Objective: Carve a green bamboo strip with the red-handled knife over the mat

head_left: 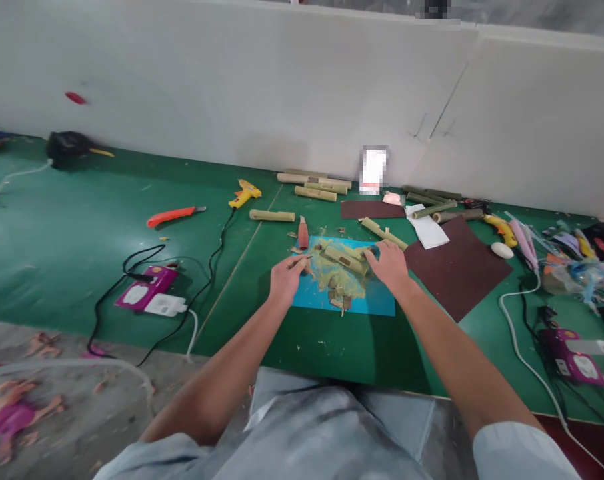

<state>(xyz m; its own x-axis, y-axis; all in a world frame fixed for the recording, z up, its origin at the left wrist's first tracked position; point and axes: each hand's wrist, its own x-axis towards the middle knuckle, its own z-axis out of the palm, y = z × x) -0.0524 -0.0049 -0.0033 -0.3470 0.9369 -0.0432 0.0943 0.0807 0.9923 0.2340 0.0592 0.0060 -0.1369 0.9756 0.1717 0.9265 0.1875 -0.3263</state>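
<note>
My left hand (285, 283) is closed in a pinch at the left edge of a blue sheet (382, 305). A thin, small thing sticks out from its fingertips; I cannot make out its kind. My right hand (391, 265) rests at the sheet's right side, fingers bent and apart, thumb reaching towards a short bamboo tube (346, 260) with a slot cut in it. Greenish shavings (327, 275) and brown chips (340, 297) lie spread over the sheet around the tube. Just beyond my left hand is a reddish-brown, tapered tool (303, 235) with a pale tip.
Behind the sheet lie several bamboo pieces (316, 194), and a lit phone (374, 170) leans on the white partition (182, 80). To the left are a yellow glue gun (245, 193), an orange cutter (175, 217) and a purple power strip (147, 288) with cables. Brown sheets (455, 273) lie right.
</note>
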